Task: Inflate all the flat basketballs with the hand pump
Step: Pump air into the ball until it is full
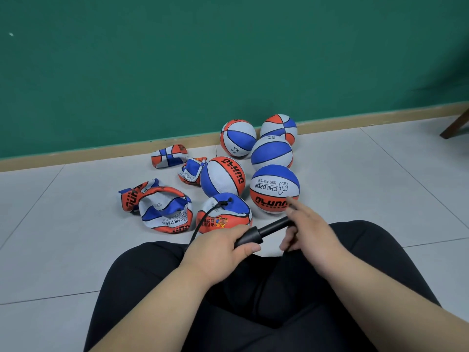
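Floor of pale grey tiles, green wall behind w/ tan baseboard. Far L by the baseboard lay a folded flat ball. Nearer the person, a big flat ball sat caved in like a bowl, red/white/blue, "CHILDREN" print readable. Btwn those two and a bit R, a crumpled ball touched the side of a round one. Next R, a half-flat ball lay just in front of the knees, top dented. Thin black hose ran from its valve area down behind the left hand. That hand was clamped round the pump barrel, thumb on the near side, held above the lap in black trousers. Pump rod stuck out up and R, partly extended. Behind, five round balls sat in a loose cluster from mid-floor back to the wall, several touching. Nearest of them, the CHILDREN ball, sat just beyond the rod end. Right hand lay over the rod's far end, motion-blurred, index finger out toward that ball, other fingers bent down; couldn't tell if it actually gripped the handle. Hands apart, one at each end of the pump. Far R top, a dark wooden furniture leg stood on the floor.
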